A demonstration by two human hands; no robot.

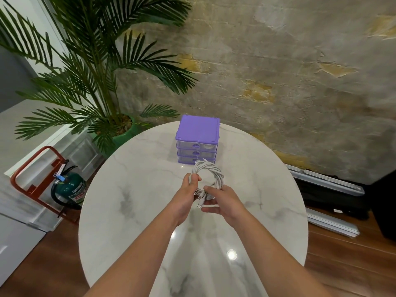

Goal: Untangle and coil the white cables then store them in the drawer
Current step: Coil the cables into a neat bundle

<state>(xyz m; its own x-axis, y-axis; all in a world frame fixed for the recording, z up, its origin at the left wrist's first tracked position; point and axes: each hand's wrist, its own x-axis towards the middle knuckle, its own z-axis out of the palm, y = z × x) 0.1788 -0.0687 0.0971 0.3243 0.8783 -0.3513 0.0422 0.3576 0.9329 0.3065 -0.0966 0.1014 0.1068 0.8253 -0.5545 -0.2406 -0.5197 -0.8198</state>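
Frame centre: left hand (188, 190) grip closed on cable coil (206, 175) above worktop (132, 200); right hand (222, 202) pinches coil's lower strands. Drawers (196, 146) behind. Extinguisher (71, 188) label unreadable, lower left.

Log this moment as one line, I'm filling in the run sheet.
stage: coiling | left hand: gripping white cables coil | right hand: at loose ends | drawer unit: all drawers closed | table
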